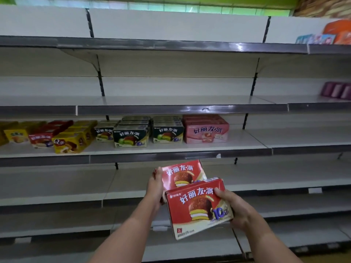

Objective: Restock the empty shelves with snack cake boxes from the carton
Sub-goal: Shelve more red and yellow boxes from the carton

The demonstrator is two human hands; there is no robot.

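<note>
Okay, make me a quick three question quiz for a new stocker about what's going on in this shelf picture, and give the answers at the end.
1. True or false: each hand holds one red snack cake box.
2. Multiple choice: on the stocked shelf, the pink boxes stand A) at the left end of the row, B) at the right end of the row, C) on the top shelf.
3. Fill in: the boxes just left of the pink ones are dark ____ .

Key
1. True: the left hand holds the rear red box, the right hand the front red box.
2. B
3. green
</note>
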